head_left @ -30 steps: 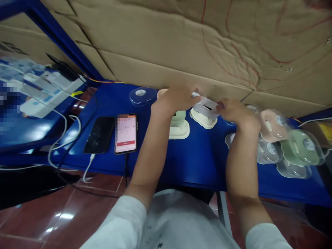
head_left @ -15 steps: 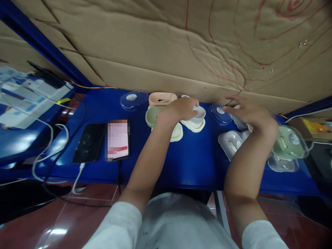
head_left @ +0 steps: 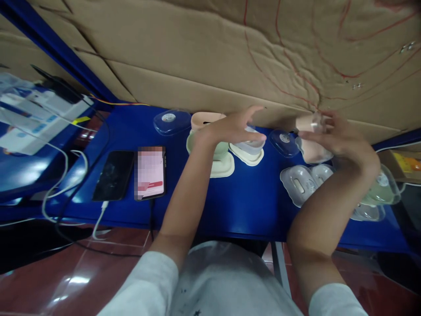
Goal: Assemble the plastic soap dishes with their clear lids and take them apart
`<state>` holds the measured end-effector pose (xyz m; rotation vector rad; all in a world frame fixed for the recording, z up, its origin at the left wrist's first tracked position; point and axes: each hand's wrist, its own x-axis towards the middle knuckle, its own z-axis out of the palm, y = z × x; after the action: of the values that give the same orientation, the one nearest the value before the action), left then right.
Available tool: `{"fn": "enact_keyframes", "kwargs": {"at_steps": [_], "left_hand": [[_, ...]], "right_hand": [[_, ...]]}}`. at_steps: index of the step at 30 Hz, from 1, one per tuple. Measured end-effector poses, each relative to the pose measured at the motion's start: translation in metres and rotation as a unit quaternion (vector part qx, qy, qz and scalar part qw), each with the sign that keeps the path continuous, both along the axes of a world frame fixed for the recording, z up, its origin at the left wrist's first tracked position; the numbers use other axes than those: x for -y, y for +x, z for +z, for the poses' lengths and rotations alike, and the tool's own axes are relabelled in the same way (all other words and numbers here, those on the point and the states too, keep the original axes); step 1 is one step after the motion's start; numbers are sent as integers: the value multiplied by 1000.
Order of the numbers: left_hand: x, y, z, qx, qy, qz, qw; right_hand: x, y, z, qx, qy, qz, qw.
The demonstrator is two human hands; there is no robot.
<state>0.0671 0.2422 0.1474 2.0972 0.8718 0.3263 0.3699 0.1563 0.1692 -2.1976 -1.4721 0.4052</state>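
Observation:
My right hand (head_left: 348, 138) grips a small peach soap box (head_left: 305, 123) with a clear cover, raised above the back right of the table. My left hand (head_left: 235, 127) hovers with thumb and fingers apart, holding nothing. Just beyond its thumb is a whitish soap dish (head_left: 250, 147) on a cream base. Partly hidden under the left hand and wrist are a peach dish (head_left: 205, 119) and a green dish (head_left: 222, 151); a cream tray (head_left: 223, 169) lies in front. Between the hands sits a clear lid (head_left: 284, 142). Another peach box (head_left: 314, 151) stands below the right hand.
Grey covered soap boxes (head_left: 297, 184) and a green one (head_left: 383, 188) lie around my right forearm. A second clear lid (head_left: 169, 123) is at the back left. Two phones, a dark one (head_left: 113, 175) and a lit one (head_left: 150, 173), lie left with cables. Cardboard (head_left: 184, 57) walls the back.
My right hand has moved right and now holds up a peach soap box. My left hand has opened wider above the whitish dish. The view has shifted slightly.

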Motion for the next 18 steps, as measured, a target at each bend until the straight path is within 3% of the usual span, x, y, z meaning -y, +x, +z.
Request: {"fn": "enact_keyframes", "kwargs": {"at_steps": [3,7,10,13,18], "left_hand": [[3,9,-3,104,-79,-38,991],[-3,4,-6,193,-142,-32,970],[-9,-10,-4,161,-133,17,978],[-12,-21,-1,110,-98,72,986],[-11,-31,3,84,-92,95,988]], "right_hand": [[-13,-56,8,-189,83,126,970],[-30,-95,0,-285,140,201,927],[-37,-102,-7,-261,123,223,931],[-41,-105,-13,-173,82,237,952],[-50,-107,-27,-89,45,263,960]]}}
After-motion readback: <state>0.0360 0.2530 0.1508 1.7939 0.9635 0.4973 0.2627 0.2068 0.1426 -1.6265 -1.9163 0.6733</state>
